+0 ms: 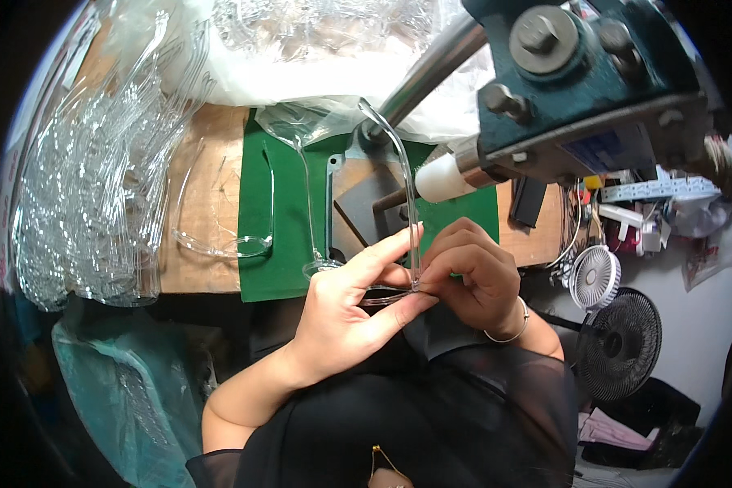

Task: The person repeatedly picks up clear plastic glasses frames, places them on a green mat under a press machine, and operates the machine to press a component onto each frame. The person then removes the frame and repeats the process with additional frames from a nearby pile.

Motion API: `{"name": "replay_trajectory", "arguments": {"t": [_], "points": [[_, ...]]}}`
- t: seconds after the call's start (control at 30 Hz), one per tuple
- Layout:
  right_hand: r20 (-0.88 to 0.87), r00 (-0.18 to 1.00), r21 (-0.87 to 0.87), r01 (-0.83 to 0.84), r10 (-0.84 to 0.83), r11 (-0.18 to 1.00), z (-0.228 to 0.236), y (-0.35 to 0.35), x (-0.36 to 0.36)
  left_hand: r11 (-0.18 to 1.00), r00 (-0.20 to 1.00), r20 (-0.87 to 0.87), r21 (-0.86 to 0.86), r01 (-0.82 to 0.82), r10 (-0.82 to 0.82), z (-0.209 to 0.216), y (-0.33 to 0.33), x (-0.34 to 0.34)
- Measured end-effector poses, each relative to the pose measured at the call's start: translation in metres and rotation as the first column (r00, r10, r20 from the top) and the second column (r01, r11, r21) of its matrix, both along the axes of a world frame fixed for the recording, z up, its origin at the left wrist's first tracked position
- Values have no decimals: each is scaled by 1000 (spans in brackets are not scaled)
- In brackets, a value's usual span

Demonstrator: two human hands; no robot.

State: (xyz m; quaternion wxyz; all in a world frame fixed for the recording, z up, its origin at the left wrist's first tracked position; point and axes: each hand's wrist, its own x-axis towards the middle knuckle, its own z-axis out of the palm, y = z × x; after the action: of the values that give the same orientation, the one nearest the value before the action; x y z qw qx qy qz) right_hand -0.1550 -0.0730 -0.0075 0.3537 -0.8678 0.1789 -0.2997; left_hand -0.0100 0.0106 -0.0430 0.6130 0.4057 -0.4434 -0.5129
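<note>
A clear plastic eyeglass frame [410, 187] is held in front of me with both temples unfolded and pointing away. My left hand [342, 313] grips its front, thumb below and fingers above, partly covering the rims. The fingers of my right hand [473, 272] are pinched together at the corner where the right temple meets the front. Whether they also hold a small part there is hidden. Behind the hands stands a bench press with a dark green head [581, 89] and a white plastic tip [437, 180].
Another clear frame [240, 246] lies on the wooden table [199, 272] beside a green mat [260, 276]. Many clear frames [89, 203] are heaped at left. Plastic bags [333, 73] lie at the back. A white fan [595, 278] and a black fan [622, 343] stand at right.
</note>
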Motion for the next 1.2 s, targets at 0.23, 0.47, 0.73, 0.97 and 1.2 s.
{"name": "replay_trajectory", "arguments": {"t": [0.23, 0.47, 0.73, 0.97, 1.2], "points": [[49, 999, -15, -23, 24, 1000, -5, -3, 2, 1000, 1000, -6, -2, 26, -26, -1, 2, 5], [30, 999, 49, -39, 37, 998, -4, -5, -1, 998, 997, 81, -61, -3, 8, -1, -1, 3], [22, 998, 41, -53, 52, 998, -4, -4, 1, 999, 997, 70, -36, 17, -14, 1, 1, 4], [79, 995, 126, -77, 68, 989, -9, -5, 0, 996, 997, 11, 25, 81, -81, 4, 3, 7], [150, 987, 291, -95, 53, 952, -16, -3, 0, 983, 979, -119, 64, 172, -163, 4, 5, 8]]}}
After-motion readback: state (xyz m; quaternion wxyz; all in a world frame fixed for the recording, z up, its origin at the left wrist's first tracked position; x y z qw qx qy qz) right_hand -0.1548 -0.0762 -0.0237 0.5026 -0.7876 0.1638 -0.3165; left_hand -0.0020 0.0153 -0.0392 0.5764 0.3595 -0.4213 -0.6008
